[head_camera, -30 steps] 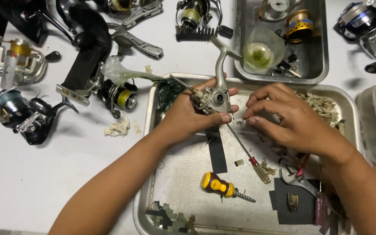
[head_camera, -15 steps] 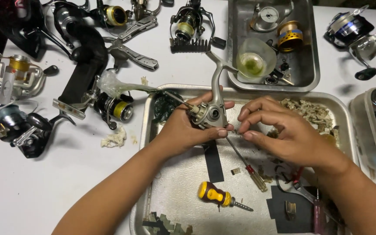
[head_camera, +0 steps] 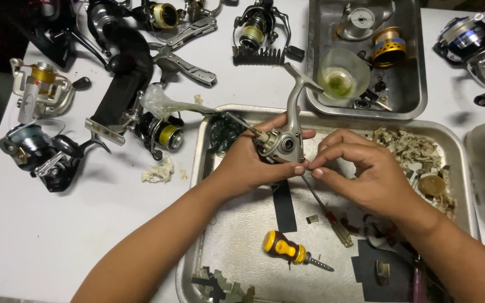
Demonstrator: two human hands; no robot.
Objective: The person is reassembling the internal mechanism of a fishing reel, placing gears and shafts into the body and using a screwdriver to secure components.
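Observation:
My left hand (head_camera: pixel 254 160) grips a silver fishing reel body (head_camera: pixel 283 140) over a metal tray (head_camera: pixel 197 168); the reel's curved stem points up toward the far tray. My right hand (head_camera: pixel 360 168) meets it from the right, its thumb and forefinger pinched together at the reel's lower right side, on something too small to make out. Under both hands a thin screwdriver with a clear handle (head_camera: pixel 332 221) lies on the tray, and a stubby yellow-handled screwdriver (head_camera: pixel 287 251) rests nearer to me.
Several fishing reels (head_camera: pixel 35 151) and folding pliers (head_camera: pixel 189 64) lie on the white table at left. A second metal tray (head_camera: pixel 411 101) at the back holds a gold spool (head_camera: pixel 387 45) and a small cup (head_camera: pixel 341 78). Crumpled paper scraps (head_camera: pixel 411 148) fill my tray's right side.
The view has shifted slightly. My hands stay together on the reel body, and the right fingers have closed in tighter against its lower right side.

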